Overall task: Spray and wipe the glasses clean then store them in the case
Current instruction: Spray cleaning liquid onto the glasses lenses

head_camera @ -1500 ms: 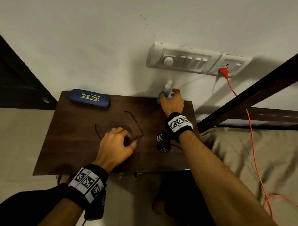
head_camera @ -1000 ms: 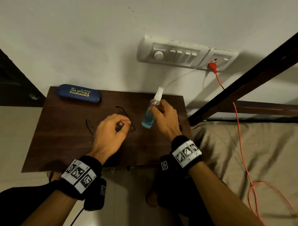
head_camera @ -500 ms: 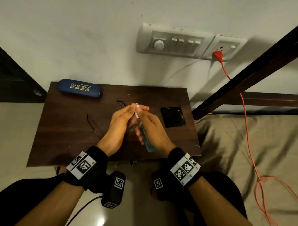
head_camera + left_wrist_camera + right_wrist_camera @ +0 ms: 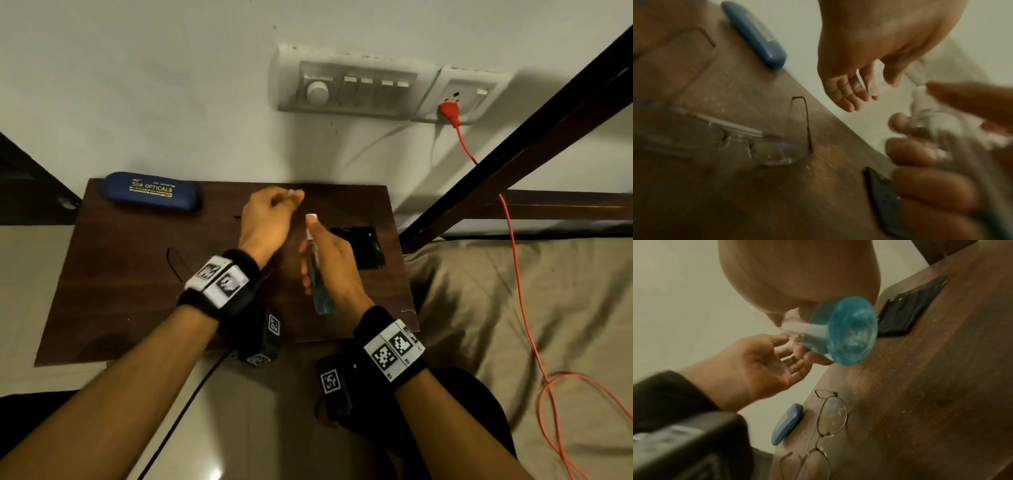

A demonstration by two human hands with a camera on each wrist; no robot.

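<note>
Thin wire-framed glasses (image 4: 830, 415) (image 4: 772, 152) lie open on the dark wooden table (image 4: 113, 301). In the head view my left wrist hides most of them; one temple (image 4: 173, 262) shows. My right hand (image 4: 320, 253) grips a small spray bottle (image 4: 317, 284) (image 4: 849, 331) of blue liquid above the table, index finger on the white nozzle (image 4: 311, 216). My left hand (image 4: 291, 197) (image 4: 875, 87) is raised near the table's far edge and pinches the small clear cap (image 4: 874, 89). The blue glasses case (image 4: 150, 192) (image 4: 754, 34) lies shut at the far left corner.
A folded black cloth (image 4: 363, 246) (image 4: 910, 308) lies on the table right of the bottle. Behind is a wall with a switch panel (image 4: 352, 89) and an orange plug and cable (image 4: 513, 246). A dark bed frame (image 4: 513, 161) and beige bedding (image 4: 513, 325) are at the right.
My right hand brought the bottle from the table's far edge towards me. My left hand left the glasses, met the bottle's top, and has now pulled away with the cap.
</note>
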